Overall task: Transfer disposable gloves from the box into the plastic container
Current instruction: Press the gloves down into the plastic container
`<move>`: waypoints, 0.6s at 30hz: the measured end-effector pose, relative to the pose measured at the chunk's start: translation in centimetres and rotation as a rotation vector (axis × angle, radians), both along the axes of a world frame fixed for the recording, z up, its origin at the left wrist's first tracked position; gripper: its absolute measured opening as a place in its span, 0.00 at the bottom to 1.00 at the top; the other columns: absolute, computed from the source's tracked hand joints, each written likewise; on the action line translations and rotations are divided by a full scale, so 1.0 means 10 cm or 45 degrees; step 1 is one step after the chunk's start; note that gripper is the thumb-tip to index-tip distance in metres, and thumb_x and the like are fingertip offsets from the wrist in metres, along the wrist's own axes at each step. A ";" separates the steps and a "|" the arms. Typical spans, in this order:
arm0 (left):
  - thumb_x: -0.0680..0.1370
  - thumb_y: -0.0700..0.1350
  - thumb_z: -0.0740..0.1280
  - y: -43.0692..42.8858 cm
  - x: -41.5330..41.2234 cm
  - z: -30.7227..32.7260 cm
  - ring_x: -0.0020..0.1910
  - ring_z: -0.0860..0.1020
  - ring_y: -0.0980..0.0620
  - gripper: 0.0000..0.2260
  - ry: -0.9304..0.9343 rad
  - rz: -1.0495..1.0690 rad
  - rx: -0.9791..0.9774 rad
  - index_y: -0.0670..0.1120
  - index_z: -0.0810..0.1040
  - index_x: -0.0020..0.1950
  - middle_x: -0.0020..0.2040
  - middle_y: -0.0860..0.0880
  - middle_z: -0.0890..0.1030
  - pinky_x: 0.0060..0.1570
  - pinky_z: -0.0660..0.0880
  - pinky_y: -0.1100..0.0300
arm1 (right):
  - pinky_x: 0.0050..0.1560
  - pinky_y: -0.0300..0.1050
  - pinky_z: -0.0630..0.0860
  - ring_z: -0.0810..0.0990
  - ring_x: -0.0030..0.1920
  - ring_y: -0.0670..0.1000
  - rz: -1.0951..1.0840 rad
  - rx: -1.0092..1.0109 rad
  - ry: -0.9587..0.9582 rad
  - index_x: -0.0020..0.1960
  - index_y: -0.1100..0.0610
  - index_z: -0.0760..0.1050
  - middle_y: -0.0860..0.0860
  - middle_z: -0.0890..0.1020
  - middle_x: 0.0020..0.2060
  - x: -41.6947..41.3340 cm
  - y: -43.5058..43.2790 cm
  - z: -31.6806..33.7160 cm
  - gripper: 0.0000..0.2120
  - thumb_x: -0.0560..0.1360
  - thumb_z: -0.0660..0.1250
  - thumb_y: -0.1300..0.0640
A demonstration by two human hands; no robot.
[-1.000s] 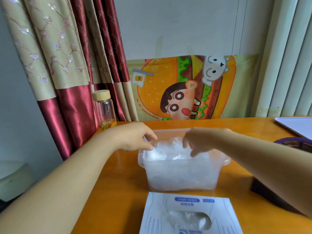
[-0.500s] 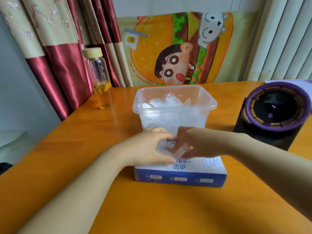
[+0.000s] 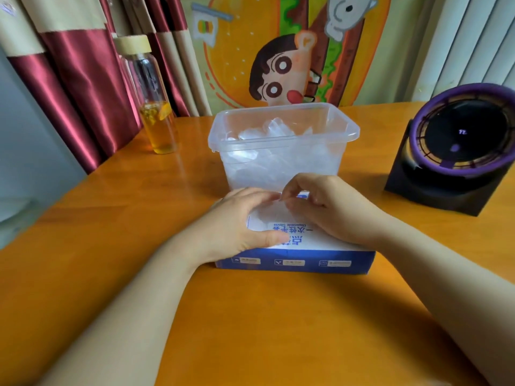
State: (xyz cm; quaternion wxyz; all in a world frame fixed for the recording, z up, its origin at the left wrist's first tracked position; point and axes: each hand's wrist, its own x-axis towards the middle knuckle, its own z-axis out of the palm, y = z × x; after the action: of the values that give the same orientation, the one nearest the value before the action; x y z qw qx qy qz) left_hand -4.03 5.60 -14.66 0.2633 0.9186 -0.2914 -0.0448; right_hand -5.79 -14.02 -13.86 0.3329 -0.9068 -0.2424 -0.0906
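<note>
Both hands work the box (image 3: 295, 257) on the tabletop (image 3: 250, 316): left hand (image 3: 245, 227) steadies it, right hand (image 3: 320, 210) apparently pinching a glove (image 3: 274, 211) at the opening. Next comes a lift into the container (image 3: 281, 143) just beyond the grip, already holding gloves.

Two bare forearms, no sleeves in view, hands (image 3: 278, 218) ungloved, no rings or watch

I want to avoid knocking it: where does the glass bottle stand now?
In the head view, the glass bottle stands at the far left of the wooden table, beside the red curtain, left of the plastic container.
</note>
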 end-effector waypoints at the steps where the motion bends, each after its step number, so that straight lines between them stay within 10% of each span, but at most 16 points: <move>1: 0.68 0.66 0.67 0.00 0.00 0.01 0.67 0.62 0.63 0.33 -0.004 0.006 -0.011 0.59 0.66 0.71 0.66 0.63 0.68 0.68 0.61 0.61 | 0.40 0.26 0.68 0.74 0.40 0.33 -0.006 0.050 -0.019 0.48 0.54 0.76 0.40 0.77 0.41 -0.01 0.01 0.00 0.05 0.79 0.62 0.60; 8: 0.61 0.68 0.67 -0.02 -0.05 0.03 0.67 0.66 0.61 0.34 0.131 0.036 -0.142 0.70 0.62 0.65 0.66 0.64 0.69 0.67 0.64 0.61 | 0.35 0.32 0.67 0.72 0.31 0.38 -0.381 0.616 -0.434 0.42 0.54 0.71 0.43 0.74 0.31 0.14 0.05 0.44 0.08 0.79 0.61 0.61; 13: 0.66 0.62 0.69 0.02 -0.06 0.19 0.62 0.67 0.74 0.37 0.115 0.096 -0.565 0.58 0.61 0.72 0.64 0.68 0.69 0.52 0.65 0.81 | 0.39 0.36 0.73 0.77 0.32 0.42 -0.232 0.515 -0.083 0.44 0.61 0.77 0.47 0.81 0.32 0.13 0.05 0.63 0.08 0.79 0.63 0.58; 18: 0.67 0.64 0.72 -0.03 -0.02 0.51 0.64 0.72 0.64 0.31 0.045 0.232 -0.898 0.60 0.68 0.68 0.63 0.65 0.73 0.59 0.71 0.65 | 0.39 0.34 0.73 0.77 0.32 0.42 -0.161 0.698 0.317 0.46 0.65 0.79 0.46 0.80 0.30 0.14 0.08 0.67 0.12 0.78 0.64 0.56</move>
State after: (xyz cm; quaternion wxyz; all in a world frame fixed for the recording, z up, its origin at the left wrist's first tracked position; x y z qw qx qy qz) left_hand -4.19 5.33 -9.55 0.5717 0.7926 -0.2011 0.0662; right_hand -4.44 -13.25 -7.18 0.5860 -0.8005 -0.1095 -0.0615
